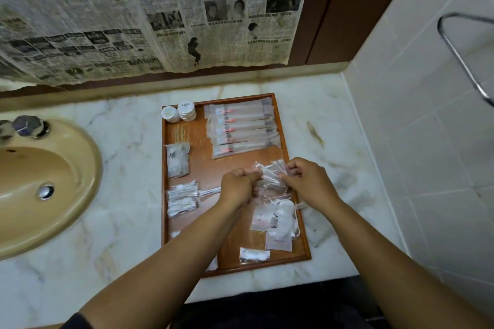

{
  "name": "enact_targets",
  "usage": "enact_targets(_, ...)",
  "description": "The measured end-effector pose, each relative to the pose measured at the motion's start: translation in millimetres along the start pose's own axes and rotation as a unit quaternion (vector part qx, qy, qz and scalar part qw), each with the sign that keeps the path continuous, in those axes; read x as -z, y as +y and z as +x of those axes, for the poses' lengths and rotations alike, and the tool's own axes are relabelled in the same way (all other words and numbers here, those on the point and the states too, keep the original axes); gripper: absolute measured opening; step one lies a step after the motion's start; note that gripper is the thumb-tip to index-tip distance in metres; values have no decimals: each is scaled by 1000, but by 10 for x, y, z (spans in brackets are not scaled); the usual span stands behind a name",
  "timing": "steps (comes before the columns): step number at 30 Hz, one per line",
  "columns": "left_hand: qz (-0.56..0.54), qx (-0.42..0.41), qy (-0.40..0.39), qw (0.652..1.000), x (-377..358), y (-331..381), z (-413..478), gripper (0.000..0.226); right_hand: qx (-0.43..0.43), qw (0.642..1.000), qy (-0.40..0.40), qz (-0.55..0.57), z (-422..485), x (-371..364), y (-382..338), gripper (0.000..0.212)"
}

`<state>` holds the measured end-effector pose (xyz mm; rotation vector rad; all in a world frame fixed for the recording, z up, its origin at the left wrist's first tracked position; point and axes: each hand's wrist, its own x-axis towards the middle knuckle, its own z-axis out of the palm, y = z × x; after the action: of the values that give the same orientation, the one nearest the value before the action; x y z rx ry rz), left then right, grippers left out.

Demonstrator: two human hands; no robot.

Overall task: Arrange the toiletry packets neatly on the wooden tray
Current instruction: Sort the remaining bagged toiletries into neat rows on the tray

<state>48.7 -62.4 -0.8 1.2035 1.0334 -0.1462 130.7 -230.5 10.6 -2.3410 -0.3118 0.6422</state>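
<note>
Your left hand and right hand hovered over the wooden tray.
Both hands' fingers pinched crinkly clear packets.

A single wide-angle camera sits on the person's head, facing forward and steeply down over a marble counter. The wooden tray lies close below, near the middle of the picture, and both arms enter from the bottom edge. A sink is cut by the left edge, a tiled wall fills the right, and newspaper bends along the top.
</note>
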Motion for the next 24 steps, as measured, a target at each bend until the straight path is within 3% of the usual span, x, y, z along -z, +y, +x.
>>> enact_targets(7, -37, -4, 4, 999, 7, -23, 44, 9, 40, 997, -54, -42, 146, 38, -11, 15)
enact_targets(10, -42, 17, 3, 999, 17, -32, 68, 10, 88, 989, -38, -111, 208, 10, -15, 17)
enact_targets(15, 79, -61, 9, 995, 46, -41, 83, 23, 115, 981, -22, -153, 312, 26, 33, 15)
enact_targets(17, 168, -120, 20, 978, 95, -78, 120, 28, 130, 969, -25, -206, 354, 53, 37, 10)
enact_targets(20, 337, -172, 54, 924, 128, -132, 164, 27, 143, 943, -43, -298, 408, 59, 5, 4)
enact_targets(24, 443, -228, 110, 860, 105, -146, 177, 22, 151, 920, -59, -358, 427, -13, -35, 8)
